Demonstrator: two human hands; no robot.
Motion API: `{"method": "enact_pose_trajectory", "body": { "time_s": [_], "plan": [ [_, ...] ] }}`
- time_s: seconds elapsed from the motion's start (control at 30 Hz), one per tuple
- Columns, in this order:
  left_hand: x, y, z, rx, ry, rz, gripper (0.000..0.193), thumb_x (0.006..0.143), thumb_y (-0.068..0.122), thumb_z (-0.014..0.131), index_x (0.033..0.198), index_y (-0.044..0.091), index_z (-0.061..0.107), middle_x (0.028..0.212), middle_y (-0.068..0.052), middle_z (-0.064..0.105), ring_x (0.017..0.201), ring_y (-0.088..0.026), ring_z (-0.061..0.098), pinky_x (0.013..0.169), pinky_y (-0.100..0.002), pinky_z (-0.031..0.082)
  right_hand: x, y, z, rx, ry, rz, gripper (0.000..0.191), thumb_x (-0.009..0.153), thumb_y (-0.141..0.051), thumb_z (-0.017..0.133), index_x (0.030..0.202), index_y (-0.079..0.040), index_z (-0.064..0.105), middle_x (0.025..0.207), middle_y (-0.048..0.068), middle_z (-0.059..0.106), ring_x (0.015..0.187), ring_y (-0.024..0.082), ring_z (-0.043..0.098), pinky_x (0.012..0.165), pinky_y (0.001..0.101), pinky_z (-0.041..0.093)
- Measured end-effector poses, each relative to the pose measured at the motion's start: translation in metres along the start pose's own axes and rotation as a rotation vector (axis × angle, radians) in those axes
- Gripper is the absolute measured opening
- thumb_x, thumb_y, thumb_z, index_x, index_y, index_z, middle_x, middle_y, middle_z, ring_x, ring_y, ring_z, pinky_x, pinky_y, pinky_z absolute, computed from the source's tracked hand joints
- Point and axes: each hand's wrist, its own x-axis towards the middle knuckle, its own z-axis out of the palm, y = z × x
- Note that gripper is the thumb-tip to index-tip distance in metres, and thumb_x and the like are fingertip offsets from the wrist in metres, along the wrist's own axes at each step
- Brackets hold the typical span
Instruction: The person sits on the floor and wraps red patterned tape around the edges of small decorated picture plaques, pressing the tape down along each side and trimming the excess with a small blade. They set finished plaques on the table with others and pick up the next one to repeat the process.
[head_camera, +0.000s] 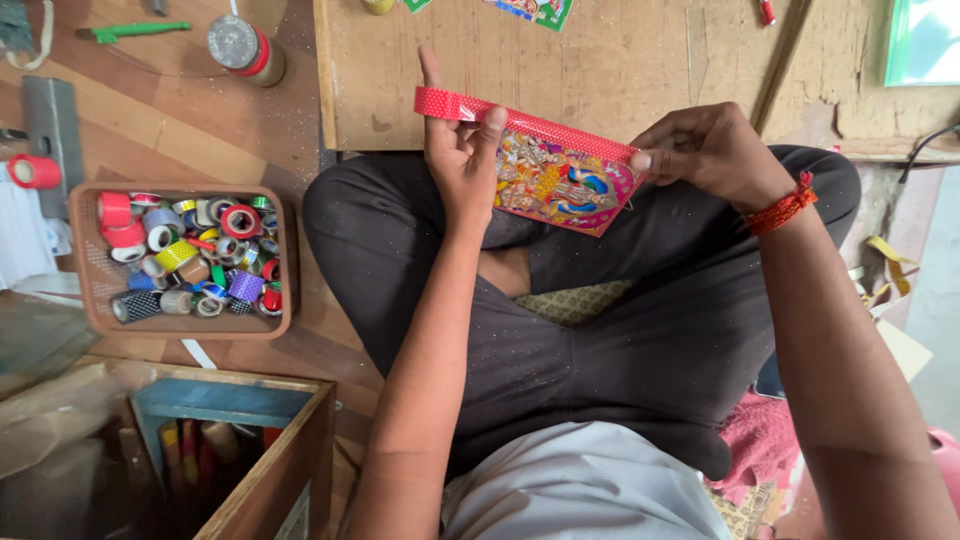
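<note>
**Inspector:** Forearms rise from the bottom edge over crossed legs in dark trousers (560, 330). At upper centre of the head view, the left hand (455, 150) is half closed, thumb pressing a strip of red glitter tape (520, 122) onto the top edge of a colourful picture card (560, 185), fingers behind it.

**Clerk:** And the right hand?

**Inspector:** The right hand (700, 150), a red thread band (785, 208) at its wrist, is curled, pinching the card's right end where the tape finishes. Both hands hold the card in the air above the lap, tilted down to the right.

**Clerk:** Advice on workmanship?

**Inspector:** In my judgement, keep the tape taut between the two grips, aligned with the card's edge, and smooth it with the thumb from the left end to the right so no wrinkle forms. The loose left end overhangs; it wants trimming or folding.

**Clerk:** Clearances?

**Inspector:** A wooden board (600, 70) lies just beyond the hands, its near edge close under the card. A brown tray of tape rolls (185, 258) sits at centre left, well apart; a wooden box (270, 470) lower left. Open room lies over the lap.
</note>
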Motion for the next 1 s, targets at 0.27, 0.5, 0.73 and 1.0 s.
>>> {"method": "enact_pose_trajectory", "body": {
  "time_s": [0.27, 0.5, 0.73, 1.0],
  "plan": [
    [0.002, -0.010, -0.009, -0.013, -0.033, -0.041, 0.087, 0.106, 0.008, 0.073, 0.171, 0.014, 0.015, 0.107, 0.000, 0.059, 0.092, -0.008, 0.052, 0.088, -0.024, 0.048, 0.009, -0.004, -0.008, -0.061, -0.214, -0.069, 0.044, 0.082, -0.005, 0.084, 0.123, 0.004, 0.069, 0.083, 0.004, 0.071, 0.076, 0.006, 0.066, 0.066, 0.0215, 0.052],
    [0.000, -0.008, -0.011, -0.024, -0.040, -0.056, 0.087, 0.106, 0.009, 0.072, 0.171, 0.015, 0.015, 0.108, 0.001, 0.058, 0.096, -0.008, 0.051, 0.090, -0.024, 0.047, 0.060, -0.049, 0.022, -0.282, -0.327, -0.005, 0.059, 0.070, -0.013, 0.090, 0.124, -0.001, 0.068, 0.073, 0.006, 0.070, 0.065, 0.011, 0.063, 0.057, 0.0270, 0.046],
    [0.001, -0.002, -0.012, -0.096, -0.013, -0.108, 0.073, 0.112, 0.026, 0.062, 0.170, 0.013, 0.020, 0.117, 0.001, 0.055, 0.100, -0.007, 0.050, 0.099, -0.023, 0.045, 0.108, -0.083, 0.088, -0.377, -0.167, -0.151, 0.040, 0.078, -0.027, 0.091, 0.097, 0.002, 0.072, 0.071, 0.006, 0.070, 0.062, 0.010, 0.063, 0.058, 0.0265, 0.048],
    [0.001, 0.015, -0.013, -0.077, -0.133, -0.103, 0.103, 0.098, 0.017, 0.080, 0.170, 0.015, 0.006, 0.111, -0.001, 0.055, 0.096, -0.009, 0.054, 0.086, -0.026, 0.049, 0.053, -0.059, 0.065, -0.143, -0.171, -0.266, 0.027, 0.097, -0.026, 0.074, 0.097, 0.001, 0.072, 0.078, 0.002, 0.071, 0.071, 0.005, 0.062, 0.061, 0.0250, 0.051]
  ]
}}
